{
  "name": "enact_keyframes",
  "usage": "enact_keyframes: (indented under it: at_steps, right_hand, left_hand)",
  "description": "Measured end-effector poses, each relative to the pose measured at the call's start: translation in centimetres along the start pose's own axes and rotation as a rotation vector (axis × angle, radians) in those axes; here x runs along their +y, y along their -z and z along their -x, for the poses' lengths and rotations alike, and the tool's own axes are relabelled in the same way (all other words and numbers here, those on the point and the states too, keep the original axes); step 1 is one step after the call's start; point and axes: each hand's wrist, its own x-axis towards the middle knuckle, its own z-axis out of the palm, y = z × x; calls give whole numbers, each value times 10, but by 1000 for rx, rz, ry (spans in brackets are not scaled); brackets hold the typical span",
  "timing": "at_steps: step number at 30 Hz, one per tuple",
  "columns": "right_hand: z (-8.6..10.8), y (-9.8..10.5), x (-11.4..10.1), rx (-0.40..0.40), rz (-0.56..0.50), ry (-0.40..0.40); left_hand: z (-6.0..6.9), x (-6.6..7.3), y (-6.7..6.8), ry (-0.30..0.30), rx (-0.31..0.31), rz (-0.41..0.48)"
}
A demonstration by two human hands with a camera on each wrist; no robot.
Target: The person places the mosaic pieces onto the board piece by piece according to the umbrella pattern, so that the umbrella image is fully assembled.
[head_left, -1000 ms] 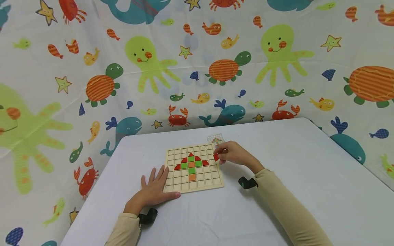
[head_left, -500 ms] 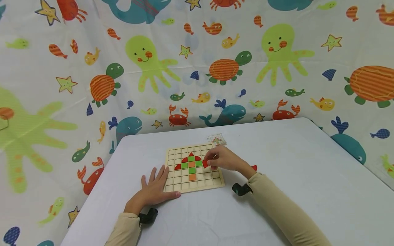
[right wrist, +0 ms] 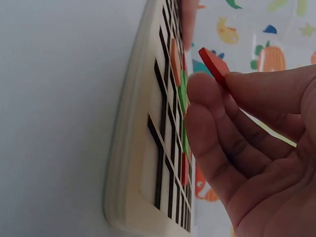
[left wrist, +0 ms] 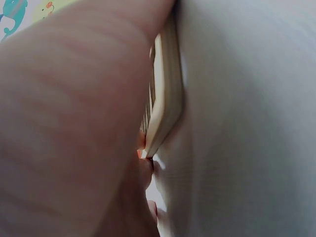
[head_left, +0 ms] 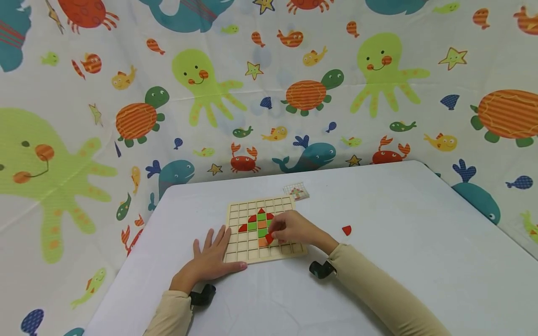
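A wooden grid board (head_left: 244, 251) lies on the white table, with red, green and orange pieces set in its cells. Between thumb and fingertips my right hand (head_left: 294, 227) pinches a red piece (head_left: 269, 238) over the board's lower middle, beside the orange square (head_left: 262, 242). The right wrist view shows this red piece (right wrist: 214, 65) held clear of the board (right wrist: 133, 163). With fingers spread, my left hand (head_left: 210, 259) rests at the board's left edge, thumb along the near-left corner. In the left wrist view that hand (left wrist: 74, 118) covers much of the board's edge (left wrist: 170, 79).
Behind the board's far right corner lies a small patterned card (head_left: 296, 191). A loose red piece (head_left: 346, 230) sits on the table (head_left: 395, 210) to the right of my right hand. A cloth with sea animals hangs behind the table.
My right hand has carried the red piece left and nearer to me, from the board's right edge to its lower middle. The loose red piece on the table has come into view. My left hand stays put.
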Motion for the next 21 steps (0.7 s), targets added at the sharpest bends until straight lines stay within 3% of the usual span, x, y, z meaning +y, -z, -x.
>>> enact_keyframes:
  at_steps: [12, 21]
  right_hand:
    - [3, -22, -6, 25, 103, -14]
    - [4, -28, -7, -6, 130, 39]
  left_hand:
    - [1, 2, 0, 13, -11, 1]
    - [4, 4, 1, -1, 2, 16]
